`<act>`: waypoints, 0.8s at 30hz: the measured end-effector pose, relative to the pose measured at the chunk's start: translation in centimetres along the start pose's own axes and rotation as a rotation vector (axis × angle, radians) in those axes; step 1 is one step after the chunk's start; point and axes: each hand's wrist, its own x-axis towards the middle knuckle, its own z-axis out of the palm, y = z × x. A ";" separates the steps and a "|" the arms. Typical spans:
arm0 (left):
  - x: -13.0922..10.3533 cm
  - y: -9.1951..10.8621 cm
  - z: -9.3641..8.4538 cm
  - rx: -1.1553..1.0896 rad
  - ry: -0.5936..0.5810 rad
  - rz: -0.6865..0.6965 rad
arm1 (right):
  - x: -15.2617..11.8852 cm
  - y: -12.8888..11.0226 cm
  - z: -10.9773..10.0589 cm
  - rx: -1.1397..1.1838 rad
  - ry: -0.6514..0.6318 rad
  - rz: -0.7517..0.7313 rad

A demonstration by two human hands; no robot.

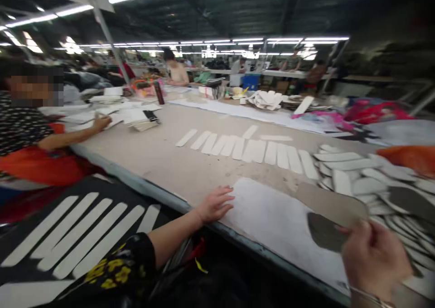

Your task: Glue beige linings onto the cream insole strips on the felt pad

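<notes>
My left hand lies at the near edge of the table with its fingers spread, touching the left end of a white sheet. On the right, my right hand is closed, pinching the corner of a thin grey-brown rounded piece. Just left of its fingers is a dark grey rounded piece, partly hidden by the hand; whether the fingers touch it I cannot tell. A heap of white, dark-edged pieces spreads behind and beside the right hand. Beyond the sheet runs a row of white strips.
A dark surface at lower left carries several long white strips. At left, a co-worker's hand is over white stacks. A dark red cylinder stands farther back. Orange material lies at right.
</notes>
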 end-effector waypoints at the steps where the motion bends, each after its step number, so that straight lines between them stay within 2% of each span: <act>1: -0.8 0.2 -0.7 0.028 0.025 -0.048 | -0.5 -0.5 -0.1 0.082 -0.009 0.077; 3: -3.2 0.8 -2.4 0.074 0.063 -0.127 | -1.7 -1.5 0.2 0.214 -0.130 0.219; 5: -6.3 1.3 -4.6 0.114 0.077 -0.192 | -2.9 -2.0 1.1 0.292 -0.398 0.292; 7: -10.0 1.1 -7.1 0.159 0.071 -0.260 | -3.6 -1.8 2.5 0.289 -0.652 0.282; 9: -14.0 0.5 -9.6 0.205 0.036 -0.329 | -4.0 -1.1 3.7 0.218 -0.759 0.226; 12: -20.4 -0.5 -12.8 0.255 -0.061 -0.398 | -4.3 0.0 4.5 0.059 -0.781 0.156; 14: -24.8 -0.8 -14.3 0.333 -0.189 -0.443 | -4.3 0.5 4.5 -0.011 -0.773 0.135; 16: -28.7 -0.9 -15.0 0.412 -0.338 -0.477 | -4.2 0.9 4.5 -0.081 -0.773 0.118; 18: -31.6 -0.8 -15.0 0.445 -0.459 -0.492 | -4.1 1.3 4.6 -0.162 -0.800 0.097; 21: -33.4 -0.1 -14.6 0.455 -0.569 -0.534 | -4.1 2.0 4.9 -0.246 -0.810 0.046; 24: -32.6 0.9 -14.3 0.456 -0.602 -0.608 | -4.3 2.5 4.9 -0.296 -0.772 -0.012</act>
